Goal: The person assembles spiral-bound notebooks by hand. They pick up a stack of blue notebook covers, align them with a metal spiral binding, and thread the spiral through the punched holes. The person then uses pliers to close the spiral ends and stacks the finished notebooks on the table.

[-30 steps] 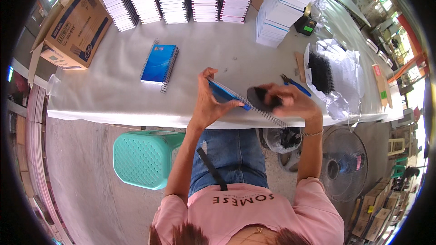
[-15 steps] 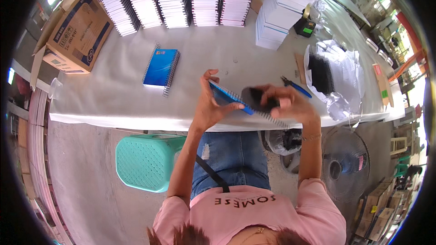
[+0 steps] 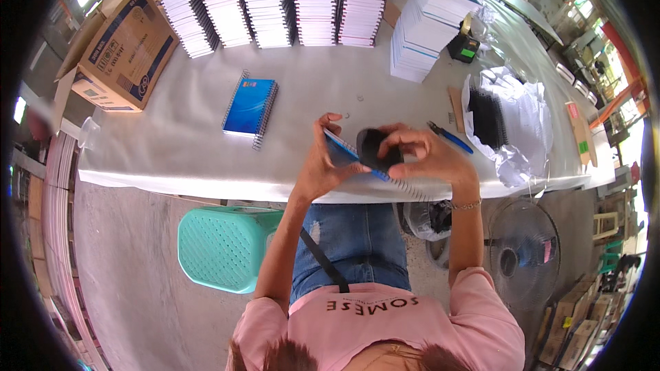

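Near the table's front edge, my left hand (image 3: 320, 166) grips a small blue notebook (image 3: 379, 174), tilted up with its edge towards the right. A spiral wire coil (image 3: 414, 190) trails from the notebook's lower right end. My right hand (image 3: 432, 154) has its fingers closed on a dark, rounded object (image 3: 372, 145), held against or just over the notebook's edge; its exact kind is unclear. A second blue spiral notebook (image 3: 250, 106) lies flat on the table to the left, its coil ends sticking out. Blue-handled pliers (image 3: 450, 137) rest beyond my right hand.
Tall stacks of spiral-bound books (image 3: 313, 7) line the back. Unbound book blocks (image 3: 416, 41) are piled at the back right. A cardboard box (image 3: 127, 55) stands left. White crumpled paper (image 3: 526, 117) holds black coils (image 3: 487, 120). A green stool (image 3: 223, 247) and fan (image 3: 522, 254) flank me.
My right hand and the dark object have shifted slightly left along the notebook's edge. My left hand keeps its hold. The whole view has moved a little.
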